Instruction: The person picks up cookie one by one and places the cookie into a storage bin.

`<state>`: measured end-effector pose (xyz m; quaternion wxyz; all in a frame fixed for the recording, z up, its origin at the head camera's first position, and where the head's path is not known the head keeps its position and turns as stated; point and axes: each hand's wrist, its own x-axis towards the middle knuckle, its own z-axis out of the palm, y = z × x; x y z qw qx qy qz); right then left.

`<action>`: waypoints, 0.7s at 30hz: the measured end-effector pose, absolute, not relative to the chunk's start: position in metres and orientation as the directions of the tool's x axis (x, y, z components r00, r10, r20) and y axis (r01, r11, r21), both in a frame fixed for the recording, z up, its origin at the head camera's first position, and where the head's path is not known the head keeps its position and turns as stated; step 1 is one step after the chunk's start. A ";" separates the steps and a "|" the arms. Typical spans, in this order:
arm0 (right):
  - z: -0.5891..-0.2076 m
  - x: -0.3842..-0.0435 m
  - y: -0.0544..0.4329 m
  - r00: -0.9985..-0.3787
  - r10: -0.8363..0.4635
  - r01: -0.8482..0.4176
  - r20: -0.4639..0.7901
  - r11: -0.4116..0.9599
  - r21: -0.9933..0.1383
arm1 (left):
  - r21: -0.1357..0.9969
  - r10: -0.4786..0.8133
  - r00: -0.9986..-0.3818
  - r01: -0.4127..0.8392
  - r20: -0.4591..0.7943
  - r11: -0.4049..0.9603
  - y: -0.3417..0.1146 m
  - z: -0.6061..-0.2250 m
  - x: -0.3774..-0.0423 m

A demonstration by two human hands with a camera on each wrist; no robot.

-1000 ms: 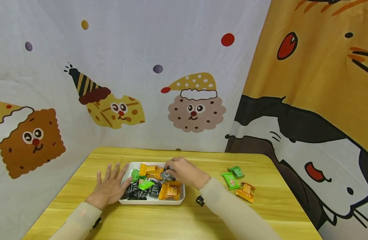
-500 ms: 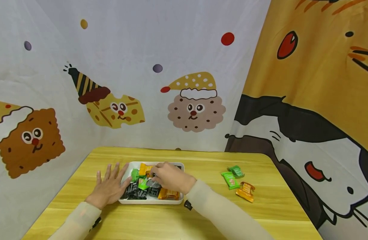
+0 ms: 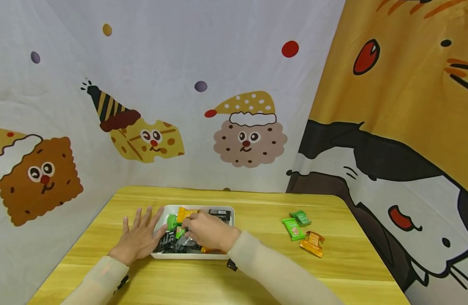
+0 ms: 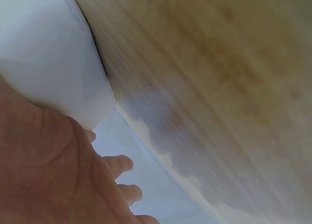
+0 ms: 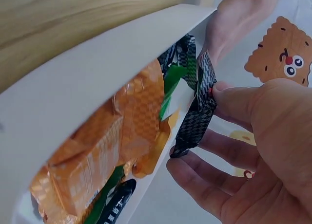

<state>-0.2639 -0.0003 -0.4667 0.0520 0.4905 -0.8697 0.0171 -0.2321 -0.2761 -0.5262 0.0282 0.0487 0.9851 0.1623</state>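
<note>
A white tray [image 3: 180, 256] of wrapped snacks stands on the table. My right hand [image 3: 211, 231] is over its middle; in the right wrist view, its thumb and fingers pinch a black checked packet [image 5: 197, 114], held above the other packets. Inside lie orange packets [image 5: 97, 151], green packets [image 3: 172, 222] and black packets [image 3: 167, 241], partly hidden by the right hand in the head view. At the tray's left side, my left hand [image 3: 136, 239] lies with fingers spread, its thumb side against the rim. The left wrist view shows its palm beside the white tray wall.
To the right on the wooden table [image 3: 276, 271] lie two green packets [image 3: 293, 229] and an orange packet [image 3: 313, 244]. A printed cartoon curtain [image 3: 249, 42] hangs behind the table and along its right side.
My right hand has moved left and slightly toward me, from the tray's back right to its middle, carrying the black packet. Another black packet shows at the back right. My left hand stays put.
</note>
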 end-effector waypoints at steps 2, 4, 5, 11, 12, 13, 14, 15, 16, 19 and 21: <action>-0.468 -0.263 -0.001 -0.509 -0.855 -0.856 0.100 0.515 0.043 | 0.327 0.106 -0.993 0.087 -0.042 0.941 -0.276 -0.526 -0.232; -0.469 -0.262 -0.002 -0.505 -0.857 -0.857 0.101 0.512 0.053 | 0.326 0.106 -0.993 0.086 -0.043 0.941 -0.275 -0.525 -0.232; -0.469 -0.262 -0.002 -0.503 -0.858 -0.858 0.102 0.510 0.059 | 0.325 0.106 -0.993 0.087 -0.042 0.942 -0.275 -0.525 -0.232; -0.471 -0.262 0.000 -0.509 -0.856 -0.857 0.090 0.514 0.046 | 0.332 0.107 -0.993 0.086 -0.048 0.939 -0.275 -0.524 -0.232; -0.471 -0.262 0.000 -0.511 -0.855 -0.856 0.087 0.515 0.042 | 0.334 0.107 -0.993 0.084 -0.051 0.939 -0.275 -0.524 -0.233; -0.471 -0.262 0.001 -0.511 -0.855 -0.856 0.085 0.516 0.036 | 0.333 0.107 -0.993 0.083 -0.053 0.939 -0.275 -0.523 -0.233; -0.472 -0.262 0.001 -0.513 -0.854 -0.856 0.084 0.517 0.028 | 0.331 0.106 -0.993 0.082 -0.055 0.940 -0.275 -0.523 -0.233; -0.472 -0.262 0.002 -0.516 -0.852 -0.854 0.083 0.519 0.016 | 0.329 0.106 -0.993 0.082 -0.056 0.941 -0.275 -0.524 -0.233; -0.473 -0.262 0.002 -0.519 -0.851 -0.853 0.085 0.521 0.009 | 0.328 0.105 -0.993 0.081 -0.057 0.941 -0.275 -0.524 -0.233; -0.473 -0.262 0.005 -0.529 -0.844 -0.848 0.091 0.530 -0.010 | 0.321 0.104 -0.993 0.080 -0.058 0.944 -0.275 -0.524 -0.233; -0.473 -0.262 0.008 -0.534 -0.840 -0.845 0.101 0.535 -0.021 | 0.316 0.103 -0.993 0.079 -0.058 0.946 -0.275 -0.524 -0.232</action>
